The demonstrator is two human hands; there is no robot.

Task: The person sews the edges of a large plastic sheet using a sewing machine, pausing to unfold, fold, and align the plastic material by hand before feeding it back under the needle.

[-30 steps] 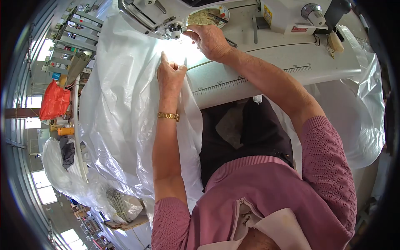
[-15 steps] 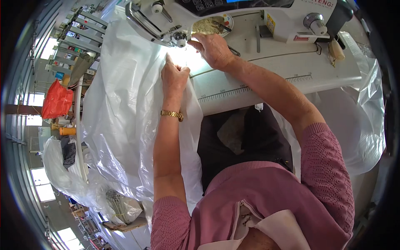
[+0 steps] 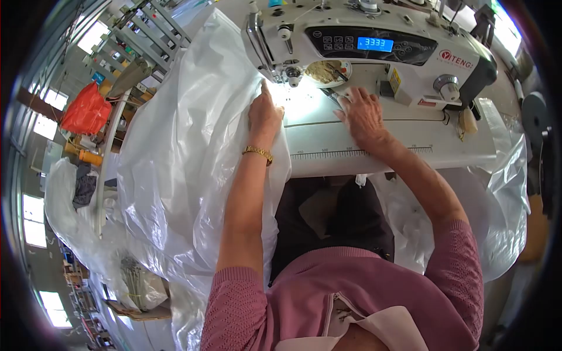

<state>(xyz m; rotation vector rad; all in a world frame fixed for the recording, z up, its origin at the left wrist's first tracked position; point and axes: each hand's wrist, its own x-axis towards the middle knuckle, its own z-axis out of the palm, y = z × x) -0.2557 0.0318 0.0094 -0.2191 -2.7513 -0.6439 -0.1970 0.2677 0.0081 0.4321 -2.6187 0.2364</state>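
Sewing machine head (image 3: 374, 50) blocks behind; bare table (image 3: 410, 140) lies open rightward.
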